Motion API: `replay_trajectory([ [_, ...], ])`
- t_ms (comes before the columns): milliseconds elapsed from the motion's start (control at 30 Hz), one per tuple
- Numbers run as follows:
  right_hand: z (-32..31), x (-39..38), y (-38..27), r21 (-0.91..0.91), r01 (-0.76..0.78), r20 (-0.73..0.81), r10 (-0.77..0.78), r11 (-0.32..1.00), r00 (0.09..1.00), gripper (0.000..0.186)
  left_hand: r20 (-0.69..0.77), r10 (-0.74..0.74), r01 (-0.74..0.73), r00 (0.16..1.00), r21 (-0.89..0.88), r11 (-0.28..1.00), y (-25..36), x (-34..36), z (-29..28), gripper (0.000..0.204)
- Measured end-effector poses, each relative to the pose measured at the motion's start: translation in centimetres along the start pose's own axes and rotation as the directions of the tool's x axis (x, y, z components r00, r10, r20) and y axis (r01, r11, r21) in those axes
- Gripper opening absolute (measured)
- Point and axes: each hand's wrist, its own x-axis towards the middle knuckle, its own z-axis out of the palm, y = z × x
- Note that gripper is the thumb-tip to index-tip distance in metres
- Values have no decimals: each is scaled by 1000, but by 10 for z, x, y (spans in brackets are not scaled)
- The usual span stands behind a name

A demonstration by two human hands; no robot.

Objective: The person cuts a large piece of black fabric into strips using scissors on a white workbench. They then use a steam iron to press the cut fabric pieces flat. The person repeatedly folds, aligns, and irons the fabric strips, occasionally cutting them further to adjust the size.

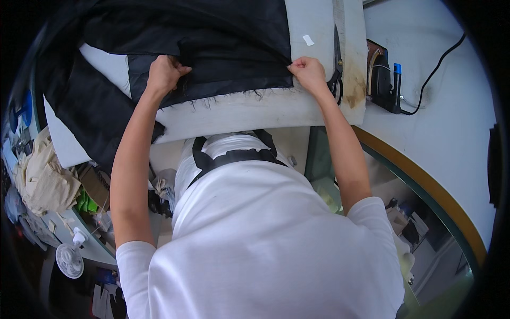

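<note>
Black fabric [228, 37] lies spread over a pale padded work surface [234, 112], its near edge frayed with loose threads. My left hand [166, 74] is closed, pinching the cloth near the left end of that edge. At the right end, my right hand [308, 73] pinches the corner of the same fabric between thumb and fingers. The cloth lies flat between the two hands, with some folds farther back. Just right of my right hand is a pair of black-handled scissors [336, 74]. A small white tag [308, 40] sits beyond that hand.
An iron [380, 77] with a black cord stands on the white table [441, 111] at the right. More black cloth [90, 101] hangs over the left side. Lower left are a heap of beige fabric [48, 178] and a small white fan [70, 260].
</note>
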Motion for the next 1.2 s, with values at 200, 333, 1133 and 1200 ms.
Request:
replay_trajectory([
  [200, 4, 1, 5, -21, 17, -29, -17, 1000, 999, 24, 8, 32, -32, 999, 10, 999, -8, 6, 3, 25],
  [333, 5, -1, 5, -37, 52, -57, -54, 998, 997, 24, -36, 54, -53, 998, 21, 998, -4, 0, 4, 26],
  [1133, 23, -31, 8, 200, 125, -231, -78, 972, 970, 20, -848, 259, 252, 463, 406, 878, -156, -65, -270, 40],
  [1200, 24, -30, 14, 225, 144, -261, -83, 964, 962, 19, -675, 98, 15, 731, 159, 987, -73, -75, -148, 29],
])
